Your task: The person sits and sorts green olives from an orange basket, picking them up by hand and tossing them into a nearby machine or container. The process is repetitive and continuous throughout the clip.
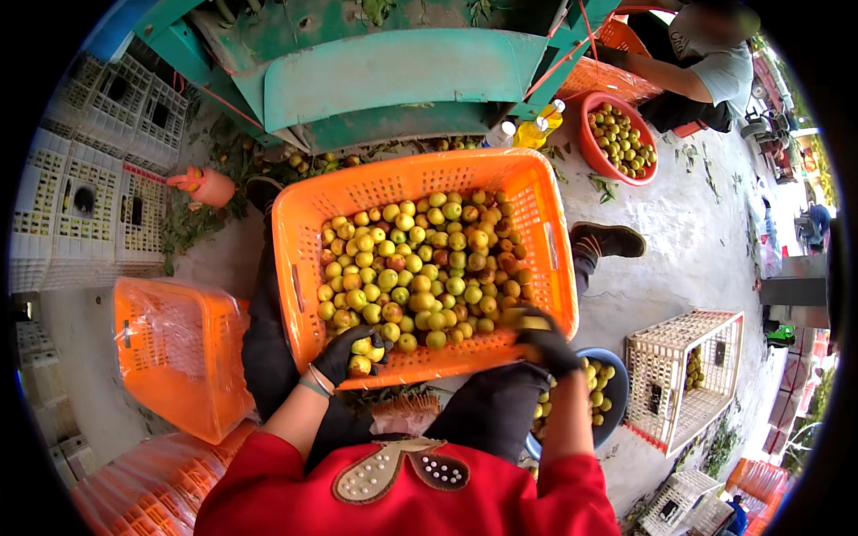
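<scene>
Before me an orange perforated plastic crate (pixel 429 375), wrapped at its edges in clear film, tilts across my lap. Small round fruits (pixel 402 268), yellow-green with reddish-brown patches and like jujubes, cover most of its floor. At the near left corner my left hand (pixel 345 355), in a black glove, cups several of these fruits. My right hand (pixel 546 342), also gloved in black, is over the near right corner of the crate. Motion blurs it; yellow shows at its fingers, but whether it grips a fruit is unclear. Beneath my right forearm is a blue basin (pixel 620 395) holding more fruits.
A green metal machine (pixel 402 80) stands beyond the crate, with bottles of yellow liquid (pixel 533 132) near its leg. A co-worker (pixel 704 74) sits by a red basin (pixel 590 144) of fruits. Orange crates (pixel 181 355) and white crates (pixel 87 201) stand left, another white crate (pixel 660 395) right.
</scene>
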A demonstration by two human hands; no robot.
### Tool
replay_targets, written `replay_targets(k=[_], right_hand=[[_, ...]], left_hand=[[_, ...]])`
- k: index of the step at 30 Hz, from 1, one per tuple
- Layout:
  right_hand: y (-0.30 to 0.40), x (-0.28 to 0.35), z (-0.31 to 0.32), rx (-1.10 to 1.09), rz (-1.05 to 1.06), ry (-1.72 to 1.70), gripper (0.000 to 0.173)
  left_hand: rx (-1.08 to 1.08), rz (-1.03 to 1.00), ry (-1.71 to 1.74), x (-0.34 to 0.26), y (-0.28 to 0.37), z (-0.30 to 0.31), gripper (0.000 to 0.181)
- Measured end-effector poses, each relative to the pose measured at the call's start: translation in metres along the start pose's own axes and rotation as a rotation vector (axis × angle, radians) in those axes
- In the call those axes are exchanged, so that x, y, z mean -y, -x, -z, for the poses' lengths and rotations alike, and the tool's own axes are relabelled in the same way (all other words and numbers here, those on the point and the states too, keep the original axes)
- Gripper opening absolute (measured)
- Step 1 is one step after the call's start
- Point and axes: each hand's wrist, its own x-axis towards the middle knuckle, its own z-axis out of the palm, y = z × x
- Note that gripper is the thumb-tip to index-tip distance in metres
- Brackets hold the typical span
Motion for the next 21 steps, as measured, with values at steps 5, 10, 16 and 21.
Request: replay_targets(k=[5, 10, 16, 21], right_hand=[[0.199, 0.010, 0.189, -0.850, 0.784, -0.407, 0.039], [0.245, -0.073, 0.283, -0.914, 0.637, -0.567, 0.022], [0.138, -0.185, 0.217, -1.005, 0.152, -0.159, 0.021], [0.140, -0.226, 0.223, -1.302, 0.397, 0.412, 0.029]], left_hand=[[0.235, 0.068, 0.059, -0.002, -0.009, -0.057, 0.034], [0.657, 0.243, -0.052, 0.049, -0.048, -0.176, 0.037], [0.689, -0.400, -0.545, 0.150, -0.087, -0.257, 0.035], [0.420, -0.245, -0.445, 0.051, -0.135, -0.228, 0.018]])
